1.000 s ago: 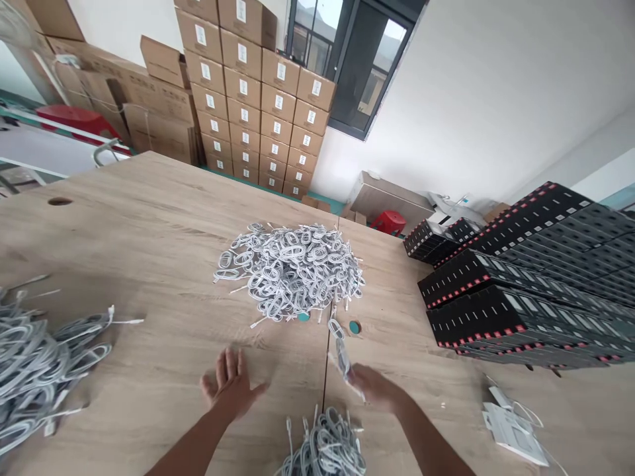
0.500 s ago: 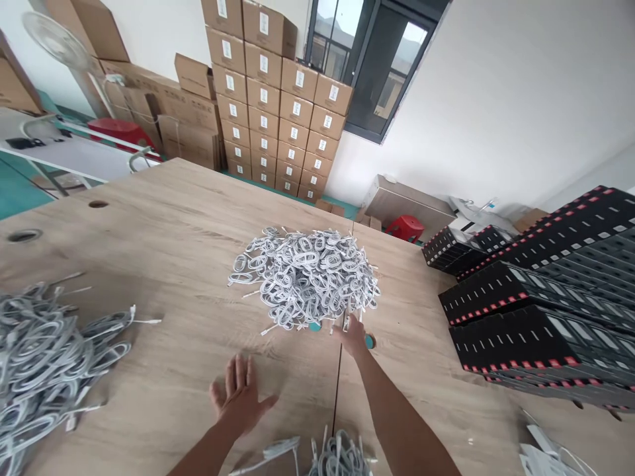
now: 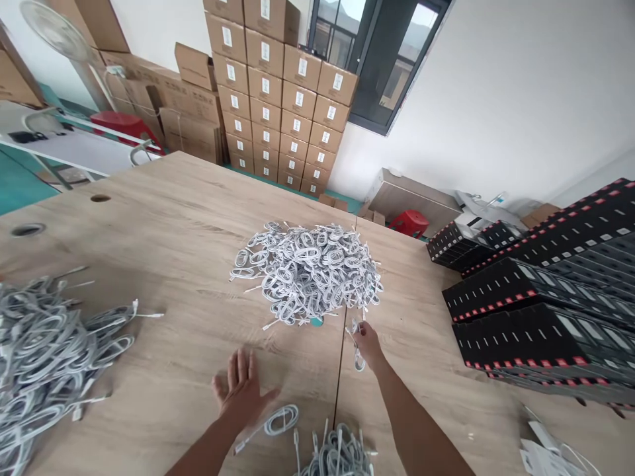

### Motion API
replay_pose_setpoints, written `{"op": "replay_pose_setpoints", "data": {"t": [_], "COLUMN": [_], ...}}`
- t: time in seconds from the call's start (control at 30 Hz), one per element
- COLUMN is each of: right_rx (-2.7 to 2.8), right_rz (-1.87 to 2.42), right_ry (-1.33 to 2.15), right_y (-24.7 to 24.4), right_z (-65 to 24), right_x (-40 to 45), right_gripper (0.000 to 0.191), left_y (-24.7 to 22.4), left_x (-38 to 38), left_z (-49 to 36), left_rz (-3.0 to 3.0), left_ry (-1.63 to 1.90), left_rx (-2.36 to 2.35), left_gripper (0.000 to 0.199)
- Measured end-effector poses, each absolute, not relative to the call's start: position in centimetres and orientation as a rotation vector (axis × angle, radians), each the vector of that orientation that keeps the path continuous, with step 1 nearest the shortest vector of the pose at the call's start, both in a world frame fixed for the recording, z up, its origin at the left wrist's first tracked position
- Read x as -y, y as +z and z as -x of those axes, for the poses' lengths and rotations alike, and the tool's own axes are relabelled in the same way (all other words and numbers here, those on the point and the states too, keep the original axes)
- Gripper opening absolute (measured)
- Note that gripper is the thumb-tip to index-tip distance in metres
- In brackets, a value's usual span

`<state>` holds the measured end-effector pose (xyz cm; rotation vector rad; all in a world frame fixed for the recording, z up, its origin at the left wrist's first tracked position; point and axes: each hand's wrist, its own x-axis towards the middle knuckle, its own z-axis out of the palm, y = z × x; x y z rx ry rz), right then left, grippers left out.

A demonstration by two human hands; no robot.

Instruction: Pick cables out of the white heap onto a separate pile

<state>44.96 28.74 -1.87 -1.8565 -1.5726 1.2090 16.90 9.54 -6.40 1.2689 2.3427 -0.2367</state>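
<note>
Right hand (image 3: 368,340) drawn back from pile (image 3: 320,271), centre frame | gripping cable (image 3: 358,361), right of centre | judged parted from pile | left hand (image 3: 242,390) open, lower centre | loose cable (image 3: 274,423) beside it

- Soft, even light brightens the wooden table (image 3: 188,218) before us.
- On the far side, we see sky (image 3: 350,8) washed nearly white through the dark-framed window (image 3: 371,73).
- The white wall (image 3: 476,99) fades to grey toward the right.
- A faint, soft-edged shadow lies beside the left cable pile (image 3: 44,357).
- Our wide view tilts and stretches the black boxes (image 3: 516,340) at right.
- Labels on far cartons (image 3: 280,125) are too soft for us to read.
</note>
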Motion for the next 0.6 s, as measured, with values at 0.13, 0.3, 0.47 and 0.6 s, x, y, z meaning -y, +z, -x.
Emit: {"op": "replay_pose_setpoints", "data": {"t": [0.13,0.3,0.47,0.6], "right_rx": [1.446,1.889,2.238,2.179], "right_rz": [1.693,1.706,1.607,1.625], "right_ry": [1.415,1.179,1.083,1.222], "right_y": [1.7,2.5,-2.6,-2.7], "right_z": [-48.4,-49.0,-47.8,-48.9], "right_x": [-24.2,-12.9,-4.1,-5.4], "right_gripper": [0.024,0.012,0.043,0.061], "left_y": [-6.8,-6.5,-5.8,-7.2], "left_x": [-9.8,-10.6,-7.7,-2.5], "left_z": [-16.8,-16.4,-17.9,-20.8], "left_rz": [-1.293,-1.317,-1.585,-1.895], "left_ry": [-0.215,-0.159,-0.125,-0.066], "left_rx": [-2.342,-2.360,-2.223,-1.858], "left_gripper": [0.112,0.109,0.086,0.091]}}
